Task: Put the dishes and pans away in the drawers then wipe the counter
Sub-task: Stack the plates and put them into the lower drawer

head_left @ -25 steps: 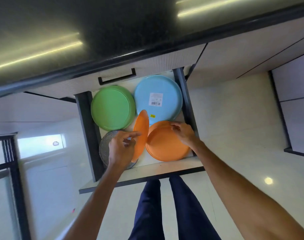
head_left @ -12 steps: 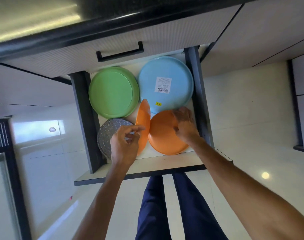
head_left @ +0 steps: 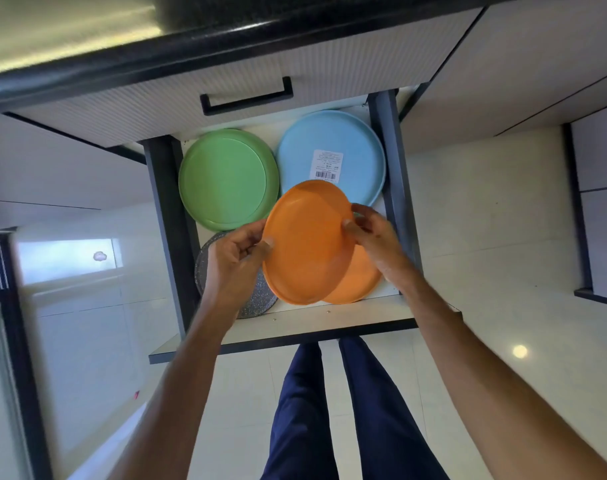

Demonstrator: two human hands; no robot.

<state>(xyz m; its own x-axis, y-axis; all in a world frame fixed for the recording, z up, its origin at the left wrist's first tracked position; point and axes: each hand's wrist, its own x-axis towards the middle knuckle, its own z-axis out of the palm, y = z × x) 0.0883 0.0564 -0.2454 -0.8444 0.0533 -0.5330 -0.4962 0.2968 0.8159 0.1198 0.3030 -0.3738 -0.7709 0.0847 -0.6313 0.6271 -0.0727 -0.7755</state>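
Observation:
An open drawer [head_left: 395, 202] holds a green plate [head_left: 225, 178] at the back left and a blue plate [head_left: 357, 150] with a barcode label at the back right. A speckled grey pan [head_left: 257, 306] lies at the front left, partly hidden by my arm. A second orange plate [head_left: 359, 282] lies at the front right. Above it I hold an orange plate [head_left: 305, 240] nearly flat: my left hand [head_left: 236, 258] pinches its left rim and my right hand [head_left: 374, 237] grips its right rim.
A shut drawer with a black handle [head_left: 246, 98] sits above the open one, under the dark counter edge [head_left: 156, 57]. The drawer's front panel [head_left: 295, 327] juts out over my legs [head_left: 329, 410]. Pale floor tiles lie on both sides.
The orange plate stood on edge in my left hand; now it is turned nearly flat over the other orange plate, and my right hand has moved from that lower plate onto its rim.

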